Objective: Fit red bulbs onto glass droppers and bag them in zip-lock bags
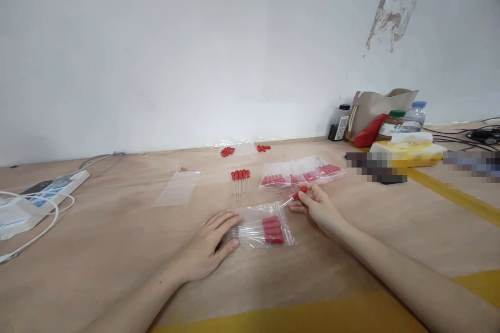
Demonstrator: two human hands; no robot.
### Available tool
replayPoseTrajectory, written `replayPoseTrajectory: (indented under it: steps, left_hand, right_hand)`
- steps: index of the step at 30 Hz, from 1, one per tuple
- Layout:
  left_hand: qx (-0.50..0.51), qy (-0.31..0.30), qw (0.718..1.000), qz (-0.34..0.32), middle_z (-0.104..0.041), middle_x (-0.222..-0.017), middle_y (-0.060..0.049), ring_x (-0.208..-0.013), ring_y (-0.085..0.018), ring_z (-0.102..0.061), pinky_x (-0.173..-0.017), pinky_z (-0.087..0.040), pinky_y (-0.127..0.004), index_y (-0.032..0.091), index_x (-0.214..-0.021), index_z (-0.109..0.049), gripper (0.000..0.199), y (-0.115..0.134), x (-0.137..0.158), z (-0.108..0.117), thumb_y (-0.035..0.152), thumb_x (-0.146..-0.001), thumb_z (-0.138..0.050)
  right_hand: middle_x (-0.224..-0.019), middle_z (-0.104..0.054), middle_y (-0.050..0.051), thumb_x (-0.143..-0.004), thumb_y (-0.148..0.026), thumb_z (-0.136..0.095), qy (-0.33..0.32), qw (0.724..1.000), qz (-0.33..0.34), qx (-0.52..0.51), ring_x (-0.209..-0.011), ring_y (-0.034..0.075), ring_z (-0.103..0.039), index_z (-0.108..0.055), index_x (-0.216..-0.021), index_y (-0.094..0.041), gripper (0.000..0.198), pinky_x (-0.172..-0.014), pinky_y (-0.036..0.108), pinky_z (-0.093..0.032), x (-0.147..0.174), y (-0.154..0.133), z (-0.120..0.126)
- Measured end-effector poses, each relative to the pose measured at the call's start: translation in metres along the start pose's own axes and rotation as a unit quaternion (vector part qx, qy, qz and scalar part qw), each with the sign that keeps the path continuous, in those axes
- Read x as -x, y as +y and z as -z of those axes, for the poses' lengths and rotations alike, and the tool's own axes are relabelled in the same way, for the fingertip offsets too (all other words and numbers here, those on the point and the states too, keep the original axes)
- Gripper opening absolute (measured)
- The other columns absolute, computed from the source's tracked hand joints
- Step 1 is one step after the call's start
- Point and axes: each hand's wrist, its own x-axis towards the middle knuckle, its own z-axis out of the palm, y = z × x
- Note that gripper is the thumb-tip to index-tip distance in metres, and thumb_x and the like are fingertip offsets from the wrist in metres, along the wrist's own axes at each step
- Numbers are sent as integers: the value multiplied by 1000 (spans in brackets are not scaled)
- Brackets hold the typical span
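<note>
A clear zip bag (253,242) lies flat in front of me, holding several glass droppers with red rubber bulbs (272,230) pointing right. My left hand (214,242) rests on the bag's left end, fingers stretched out and thumb apart. Between the thumb and fingers of my right hand (314,205) is the red bulb of one dropper (300,193). Its glass tube slants down-left to the bag's right opening; whether the tip is inside I cannot tell. Beyond the bag, several loose droppers (240,174) lie side by side, bulbs away from me.
Several filled bags (302,173) lie overlapped behind my right hand. A flat bag (178,187) is to the left. Red bulbs (227,151) lie near the wall. A power strip (68,195) with cables stands left; a tissue pack (406,152), bottles and a grey bag (378,109) stand right.
</note>
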Motion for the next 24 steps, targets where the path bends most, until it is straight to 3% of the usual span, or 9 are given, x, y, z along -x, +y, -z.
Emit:
replayPoseTrajectory:
  steps: [3,9,16,19,22,24]
  left_hand:
    - [-1,4,1000,-2,-41,-132,-3,-121,-21,-35,-101,-30,-41,27,-130,-34,42,1,0,0,38,-89,-37]
    - [-1,0,1000,6,-40,-133,-2,-122,-20,-34,-102,-29,-39,27,-130,-33,43,1,0,0,37,-89,-37]
    - [4,7,1000,-1,-42,-132,-3,-121,-21,-35,-101,-30,-39,26,-131,-33,43,3,0,0,37,-89,-37]
    - [3,10,1000,0,-41,-132,-2,-121,-21,-35,-101,-29,-39,27,-131,-32,44,3,0,0,37,-89,-37]
    - [1,8,1000,3,-41,-133,-2,-121,-21,-35,-101,-30,-40,27,-132,-32,44,3,0,0,37,-89,-37]
    - [1,5,1000,4,-41,-132,-3,-121,-21,-35,-101,-30,-40,27,-131,-32,43,4,0,1,37,-89,-37]
  right_hand:
    - [-69,-58,-2,-63,-32,-65,-27,998,1,55,-57,9,-57,-49,-83,-18,29,-59,25,-49,3,0,0]
    - [-71,-61,1,-62,-27,-64,-118,961,93,230,-59,10,-54,-59,-81,-14,23,-56,23,-44,6,3,-3]
    - [-66,-60,1,-64,-30,-64,-70,927,152,335,-56,11,-51,-61,-74,-15,18,-53,23,-42,0,11,-11]
    - [-70,-64,2,-67,-30,-61,-108,926,152,329,-61,13,-55,-64,-78,-16,18,-57,25,-44,-2,9,-14]
    - [-79,-67,5,-69,-30,-57,-173,943,103,264,-70,16,-59,-65,-80,-14,21,-65,28,-46,-3,4,-17]
    - [-80,-68,7,-67,-30,-58,-179,954,73,227,-72,17,-61,-66,-79,-13,22,-68,29,-47,-4,1,-18]
